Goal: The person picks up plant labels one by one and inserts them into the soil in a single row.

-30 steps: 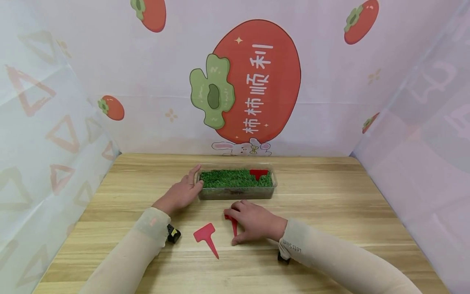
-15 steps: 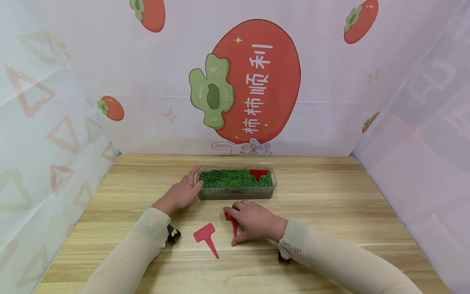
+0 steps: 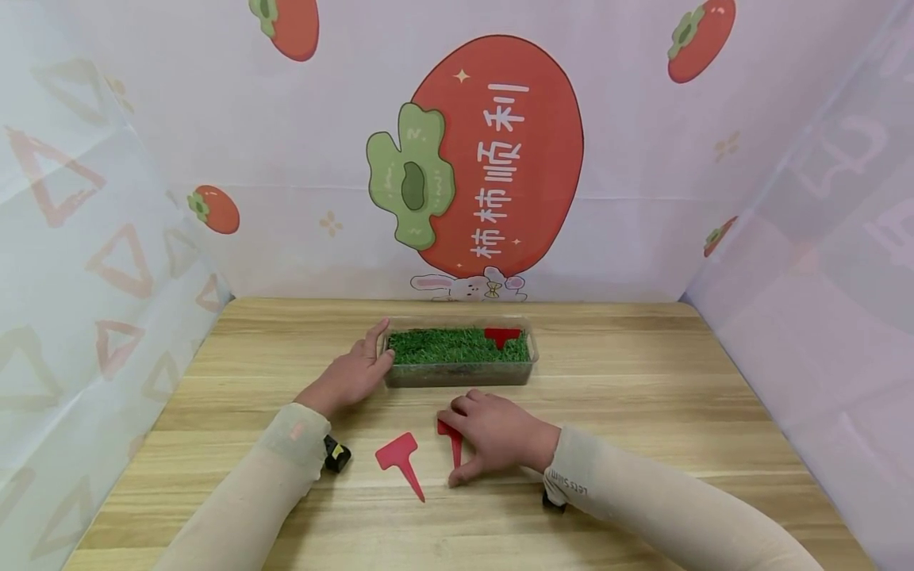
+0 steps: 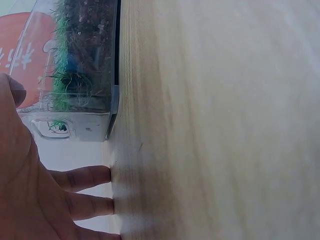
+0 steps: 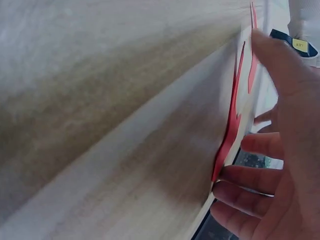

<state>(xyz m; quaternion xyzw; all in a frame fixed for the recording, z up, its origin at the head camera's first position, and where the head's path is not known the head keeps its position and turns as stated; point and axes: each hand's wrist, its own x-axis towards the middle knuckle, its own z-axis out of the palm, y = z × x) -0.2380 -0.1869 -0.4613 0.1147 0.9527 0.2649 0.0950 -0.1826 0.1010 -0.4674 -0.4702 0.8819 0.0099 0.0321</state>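
Observation:
A clear plastic box [image 3: 460, 375] filled with soil and green artificial grass [image 3: 443, 346] stands at the back of the table. One red T-shaped plant label [image 3: 502, 336] is upright in the grass near its right end. My left hand [image 3: 350, 377] rests at the box's left end, thumb at the front corner and a finger toward the back; other fingertips meet the tabletop. My right hand [image 3: 496, 432] arches over a second red label [image 3: 455, 444] on the table. Its fingertips touch the label's wide head [image 5: 224, 152], while the thumb is near the pointed end.
A third red label [image 3: 401, 460] lies on the wooden table [image 3: 614, 388] left of my right hand, its point toward me. Printed cloth walls [image 3: 300, 143] rise behind and at both sides. A black wrist camera [image 3: 337, 454] sits by the left cuff.
My right fingers and the label under them have shifted slightly toward me. The left hand keeps its place at the box, and the third label has not moved.

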